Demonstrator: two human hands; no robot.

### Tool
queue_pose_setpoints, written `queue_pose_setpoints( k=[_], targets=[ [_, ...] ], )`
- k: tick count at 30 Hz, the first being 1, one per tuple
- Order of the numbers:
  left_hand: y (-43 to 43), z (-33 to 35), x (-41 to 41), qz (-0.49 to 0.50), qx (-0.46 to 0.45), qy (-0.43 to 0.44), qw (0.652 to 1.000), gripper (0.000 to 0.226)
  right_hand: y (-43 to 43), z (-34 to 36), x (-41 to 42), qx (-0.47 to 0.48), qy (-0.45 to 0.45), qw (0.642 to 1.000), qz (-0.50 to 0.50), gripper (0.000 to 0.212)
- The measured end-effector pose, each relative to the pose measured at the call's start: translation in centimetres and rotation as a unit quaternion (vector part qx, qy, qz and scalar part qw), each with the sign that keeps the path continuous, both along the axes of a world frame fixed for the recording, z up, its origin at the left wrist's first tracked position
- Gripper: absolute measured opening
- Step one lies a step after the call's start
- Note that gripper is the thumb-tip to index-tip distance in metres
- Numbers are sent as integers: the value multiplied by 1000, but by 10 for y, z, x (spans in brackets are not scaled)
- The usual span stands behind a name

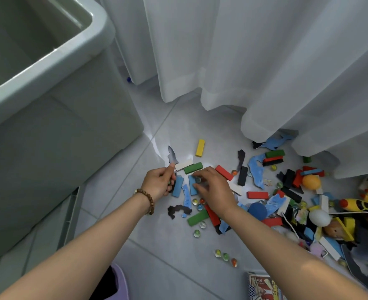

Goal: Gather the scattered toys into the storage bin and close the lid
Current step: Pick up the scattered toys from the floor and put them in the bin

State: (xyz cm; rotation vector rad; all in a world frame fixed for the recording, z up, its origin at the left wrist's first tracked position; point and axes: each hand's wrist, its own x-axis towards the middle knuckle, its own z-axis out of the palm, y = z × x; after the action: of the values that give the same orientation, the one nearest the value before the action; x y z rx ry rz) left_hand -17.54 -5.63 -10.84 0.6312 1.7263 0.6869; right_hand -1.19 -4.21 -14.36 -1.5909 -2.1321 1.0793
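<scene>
Your left hand (159,182) is curled round small pieces I can't identify, while your right hand (211,187) pinches a marble (197,180) lying on a blue block (191,187) among the scattered toys (287,191). These lie right of the storage bin (49,59). Its open mouth is up and left, so your left hand looks nearer.

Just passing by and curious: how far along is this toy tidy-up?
Barely begun. Done: nothing visible; what shows inside the open bin is bare. In hand: the left hand grips small pieces, the right hand pinches a marble. Left: blocks, marbles, balls and other toys strewn on the floor, then closing the bin.
</scene>
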Motion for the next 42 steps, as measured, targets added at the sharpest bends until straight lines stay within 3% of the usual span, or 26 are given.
queue_pose_setpoints(
  k=[8, 12, 14, 16, 19, 21, 25, 28, 31, 34, 36, 38, 40, 42],
  targets=[
    [1, 1, 2, 7, 14, -7, 1000, 42, -2, 0, 6, 3, -20, 1000, 2, 20],
    [2, 4, 6, -2, 11, -17, 1000, 39, 3, -2, 12, -48, 1, 996, -74, 14],
    [7, 15, 10, -16, 21, -36, 999, 35, 9, 14, 12, -139, 125, 967, -171, 12],
    [17, 40, 18, -43, 57, -53, 996, 31, 18, 46, 14, -225, 267, 907, -235, 11],
    [40, 108, 29, -53, 150, -89, 983, 30, 38, 111, 25, -299, 365, 839, -271, 12],
    [53, 165, 27, -56, 195, -113, 973, 36, 53, 159, 27, -306, 396, 821, -276, 15],
    [60, 264, -14, -63, 200, -134, 969, 47, 68, 256, -12, -308, 378, 843, -227, 23],
    [48, 299, -79, -51, 202, -51, 977, 47, 70, 314, -79, -333, 369, 861, -108, 28],
    [27, 297, -156, 31, 173, 30, 984, 39, 72, 346, -163, -374, 374, 848, -26, 24],
    [2, 267, -223, 160, 78, -21, 984, 22, 73, 336, -239, -358, 264, 895, 25, 24],
    [-13, 246, -251, 266, 28, -127, 955, 14, 77, 312, -271, -333, 166, 928, 24, 33],
    [-22, 224, -270, 351, 13, -180, 919, 28, 80, 292, -287, -314, 85, 945, 25, 39],
    [-26, 211, -283, 391, 22, -176, 903, 27, 83, 277, -292, -285, 48, 957, 39, 45],
    [-27, 205, -290, 376, 35, -117, 918, 30, 84, 267, -291, -238, 36, 969, 55, 49]
  ],
)
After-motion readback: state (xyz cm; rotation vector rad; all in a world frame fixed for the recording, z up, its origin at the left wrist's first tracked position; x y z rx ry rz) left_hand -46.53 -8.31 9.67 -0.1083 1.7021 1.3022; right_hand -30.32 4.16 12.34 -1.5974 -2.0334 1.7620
